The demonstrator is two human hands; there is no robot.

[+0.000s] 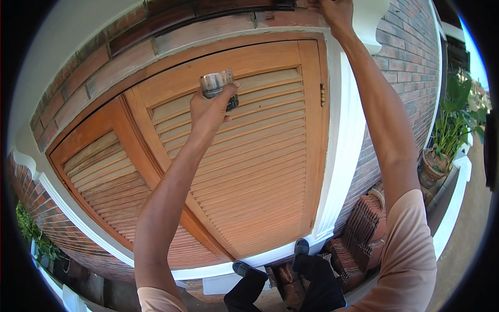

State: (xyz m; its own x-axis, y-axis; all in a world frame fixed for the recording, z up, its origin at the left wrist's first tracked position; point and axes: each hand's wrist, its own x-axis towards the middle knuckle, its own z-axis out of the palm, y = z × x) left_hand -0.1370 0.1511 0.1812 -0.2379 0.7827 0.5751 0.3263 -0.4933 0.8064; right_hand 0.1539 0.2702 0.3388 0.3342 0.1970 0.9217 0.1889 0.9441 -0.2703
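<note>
In my left hand [207, 110] is a clear cup [216, 81] with dark liquid low inside, held up in front of the louvred wooden shutters [249, 151]. My fingers wrap round its side. Up at the top edge of the view, my right hand [332, 11] reaches to the brick course [213, 28] above the shutters. Its fingers look closed, but the frame cuts them off, and what they hold cannot be made out. Part of this course is dark and glossy just left of the hand; other bricks in it look paler and dull.
White moulded trim [347, 151] frames the shutters. My feet [301, 247] are at the white sill below. Stacked clay roof tiles [358, 244] stand at the lower right, near a potted plant [434, 161] and a low white wall [455, 200]. More greenery [39, 234] grows at the left.
</note>
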